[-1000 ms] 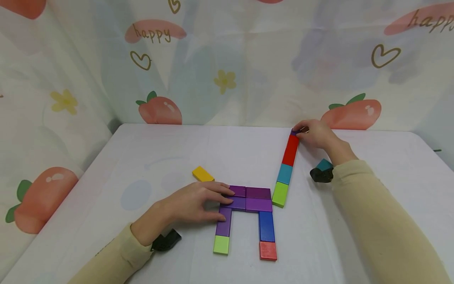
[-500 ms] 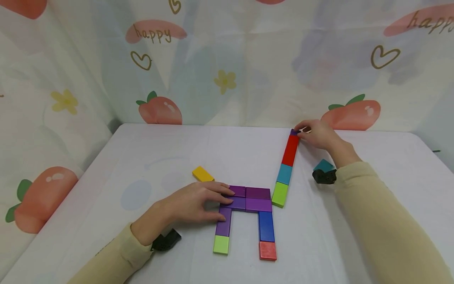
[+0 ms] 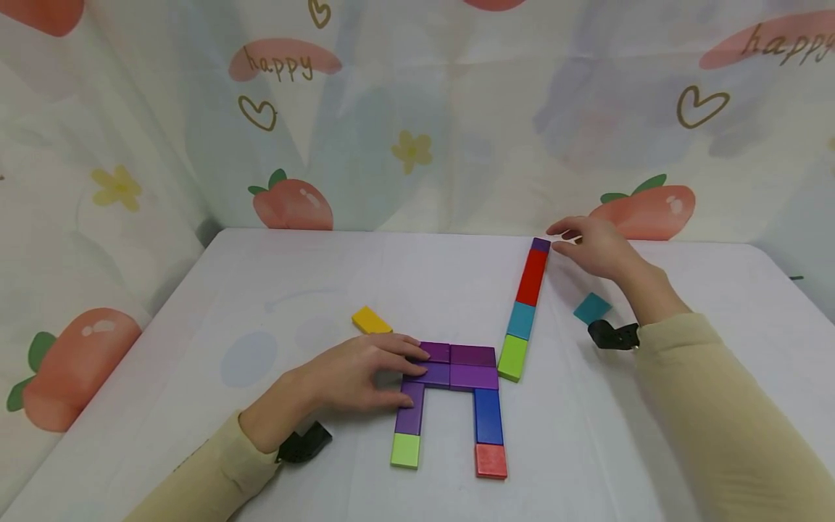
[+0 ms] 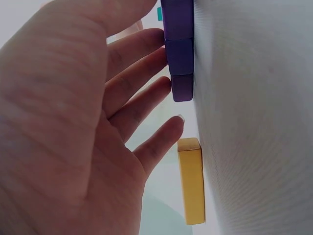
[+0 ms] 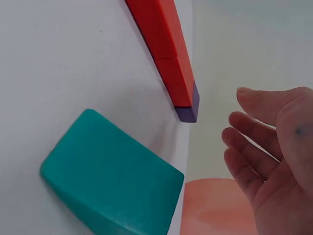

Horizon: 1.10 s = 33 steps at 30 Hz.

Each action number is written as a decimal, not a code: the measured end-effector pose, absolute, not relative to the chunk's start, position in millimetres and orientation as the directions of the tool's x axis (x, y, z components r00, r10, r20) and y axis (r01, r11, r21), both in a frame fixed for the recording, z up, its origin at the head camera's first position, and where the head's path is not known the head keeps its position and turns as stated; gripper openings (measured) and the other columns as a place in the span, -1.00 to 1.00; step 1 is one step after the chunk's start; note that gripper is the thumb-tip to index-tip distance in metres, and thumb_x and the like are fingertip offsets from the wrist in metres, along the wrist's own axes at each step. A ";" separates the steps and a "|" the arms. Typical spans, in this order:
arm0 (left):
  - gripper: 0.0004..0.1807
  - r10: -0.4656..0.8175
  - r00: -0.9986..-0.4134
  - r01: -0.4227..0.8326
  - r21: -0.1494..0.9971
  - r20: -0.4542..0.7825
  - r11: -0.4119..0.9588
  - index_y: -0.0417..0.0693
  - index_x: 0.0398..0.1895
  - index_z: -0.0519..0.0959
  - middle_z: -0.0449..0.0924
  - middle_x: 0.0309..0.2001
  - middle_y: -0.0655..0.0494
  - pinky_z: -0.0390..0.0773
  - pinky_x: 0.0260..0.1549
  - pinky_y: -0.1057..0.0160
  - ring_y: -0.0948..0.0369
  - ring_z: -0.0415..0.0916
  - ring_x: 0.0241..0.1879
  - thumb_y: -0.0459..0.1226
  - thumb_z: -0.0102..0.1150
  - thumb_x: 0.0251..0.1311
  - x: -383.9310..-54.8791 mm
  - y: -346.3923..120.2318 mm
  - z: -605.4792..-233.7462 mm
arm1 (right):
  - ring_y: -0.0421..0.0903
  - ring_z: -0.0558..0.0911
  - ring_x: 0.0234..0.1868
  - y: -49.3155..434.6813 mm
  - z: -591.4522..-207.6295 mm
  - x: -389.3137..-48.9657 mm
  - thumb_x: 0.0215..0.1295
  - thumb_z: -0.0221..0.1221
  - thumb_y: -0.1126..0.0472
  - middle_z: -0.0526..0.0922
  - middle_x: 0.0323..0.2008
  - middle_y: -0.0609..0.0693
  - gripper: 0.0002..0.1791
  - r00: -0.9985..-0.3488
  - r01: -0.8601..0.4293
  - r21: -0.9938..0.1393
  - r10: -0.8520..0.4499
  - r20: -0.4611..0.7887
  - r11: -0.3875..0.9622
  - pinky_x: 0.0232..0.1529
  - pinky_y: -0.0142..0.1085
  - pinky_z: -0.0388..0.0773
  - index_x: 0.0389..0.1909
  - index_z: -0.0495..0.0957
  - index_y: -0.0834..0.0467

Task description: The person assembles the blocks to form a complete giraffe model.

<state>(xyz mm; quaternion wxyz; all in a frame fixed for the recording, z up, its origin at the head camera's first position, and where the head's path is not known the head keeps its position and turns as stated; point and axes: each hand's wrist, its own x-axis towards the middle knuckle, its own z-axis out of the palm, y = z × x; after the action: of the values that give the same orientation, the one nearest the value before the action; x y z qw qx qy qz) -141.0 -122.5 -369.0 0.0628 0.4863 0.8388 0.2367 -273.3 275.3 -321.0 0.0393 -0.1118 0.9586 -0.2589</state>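
My left hand (image 3: 359, 373) rests its fingertips on the left side of a joined group of purple blocks (image 3: 472, 355). In the left wrist view its fingers are spread and touch the purple blocks' sides (image 4: 180, 56). Two legs run toward me from that group: a purple block (image 3: 410, 409) with a light green one (image 3: 406, 450), and a blue block (image 3: 488, 417) with a coral-red one (image 3: 491, 460). A slanted row of green (image 3: 513, 357), teal (image 3: 521, 320) and red blocks (image 3: 532, 277) ends in a small purple block (image 3: 541, 244). Just right of it hovers my right hand (image 3: 600, 250), fingers apart, holding nothing.
A loose yellow block (image 3: 372, 320) lies behind my left hand. One loose teal block (image 3: 592, 308) lies right of the slanted row, by the black wrist camera (image 3: 613, 335). The table's far edge meets a printed cloth (image 3: 457, 181) just behind the row.
My right hand has let go of the small purple block at the row's far end and drawn slightly to the right. The left hand has kept its place on the purple blocks.
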 end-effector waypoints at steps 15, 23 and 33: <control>-0.54 0.846 -0.517 0.791 0.449 0.129 0.415 -0.04 0.16 0.68 0.54 0.26 0.19 0.32 0.34 0.21 0.21 0.34 0.35 -0.09 0.42 0.23 -141.3 -122.3 -369.4 | 0.34 0.47 0.14 303.5 -327.3 -237.5 0.44 0.21 0.24 0.52 0.14 0.37 -0.56 -0.956 -0.281 -0.470 -0.289 0.058 0.837 0.16 0.26 0.44 0.25 0.48 0.34; -0.53 0.841 -0.528 0.784 0.446 0.113 0.432 -0.03 0.17 0.68 0.54 0.26 0.21 0.32 0.34 0.21 0.21 0.33 0.35 -0.08 0.42 0.23 -141.2 -122.4 -368.5 | 0.27 0.53 0.11 321.8 -330.9 -218.6 0.43 0.24 0.18 0.58 0.11 0.31 -0.56 -0.942 -0.325 -0.474 -0.323 0.089 0.818 0.13 0.23 0.48 0.23 0.52 0.29; -0.54 0.840 -0.532 0.779 0.452 0.108 0.435 -0.03 0.17 0.68 0.54 0.26 0.20 0.33 0.34 0.20 0.21 0.34 0.35 -0.09 0.42 0.22 -140.3 -121.7 -367.2 | 0.19 0.57 0.08 345.1 -333.7 -203.3 0.38 0.30 0.13 0.63 0.08 0.16 -0.56 -0.931 -0.334 -0.503 -0.364 0.042 0.797 -0.08 -0.61 0.44 0.21 0.58 0.20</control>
<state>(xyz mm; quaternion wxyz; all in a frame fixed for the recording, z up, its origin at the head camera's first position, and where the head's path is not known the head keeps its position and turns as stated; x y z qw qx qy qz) -140.3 -121.7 -367.2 0.0666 0.4792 0.8444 0.2298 -203.3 345.1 -333.7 0.0283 -0.1841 0.9474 -0.2601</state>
